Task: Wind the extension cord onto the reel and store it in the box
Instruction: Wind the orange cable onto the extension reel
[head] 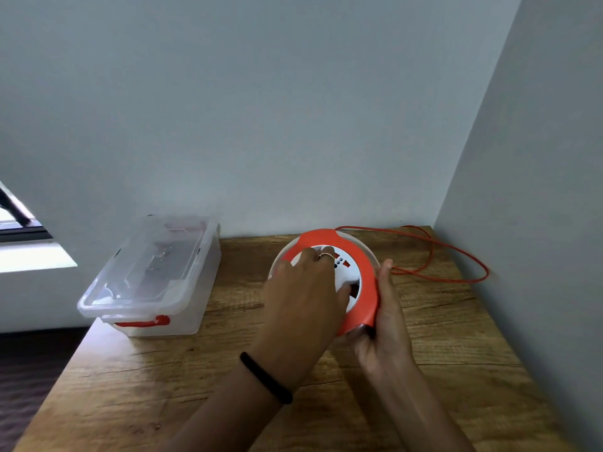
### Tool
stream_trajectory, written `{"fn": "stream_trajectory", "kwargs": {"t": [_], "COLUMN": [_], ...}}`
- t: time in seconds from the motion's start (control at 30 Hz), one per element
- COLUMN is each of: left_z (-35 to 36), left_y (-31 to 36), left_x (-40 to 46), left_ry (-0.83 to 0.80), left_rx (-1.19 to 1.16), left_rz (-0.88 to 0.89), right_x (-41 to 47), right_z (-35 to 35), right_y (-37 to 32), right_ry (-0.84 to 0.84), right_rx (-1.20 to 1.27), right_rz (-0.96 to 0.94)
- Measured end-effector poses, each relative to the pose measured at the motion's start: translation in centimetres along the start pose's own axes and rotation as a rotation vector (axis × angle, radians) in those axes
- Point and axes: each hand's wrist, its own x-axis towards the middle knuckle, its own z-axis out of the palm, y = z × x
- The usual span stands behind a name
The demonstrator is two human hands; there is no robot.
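Nearest to me, both of my forearms reach out over the wooden table (137, 380), the left one with a black band (266, 378) round its wrist. My left hand (301, 300) lies flat on top of the reel (365, 272), fingers spread and curled onto its white centre plate, a ring (326, 255) on one of them; it covers most of the reel's left half. My right hand (383, 321) cups the reel's near right edge from the side, fingers wrapped under the rim and thumb lying up along it.

That reel is a round disc with an orange ring around a white face bearing dark socket holes, and it sits toward the far right of the table. From its far edge the thin orange cord (456, 256) runs out, loops loosely over the table's back right corner by the wall (538, 158), and comes back toward the reel.

Well to the left, at the table's far left edge, stands the clear plastic box (153, 282), its lid on and an orange latch (143, 322) on the near end.
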Motion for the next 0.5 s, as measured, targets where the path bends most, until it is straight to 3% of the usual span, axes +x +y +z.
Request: {"fn": "stream_trajectory", "kwargs": {"t": [0.27, 0.5], "left_z": [1.6, 2.6], "left_y": [1.6, -0.2], "left_x": [0.0, -0.9], "left_ry": [-0.086, -0.147], "left_rx": [0.140, 0.049], "left_rz": [-0.038, 0.154], "right_x": [-0.3, -0.3], "right_z": [-0.1, -0.7], "right_y": [-0.1, -0.5], "right_ry": [0.016, 0.023], "right_rx": [0.082, 0.093], "right_rz": [0.005, 0.003]}}
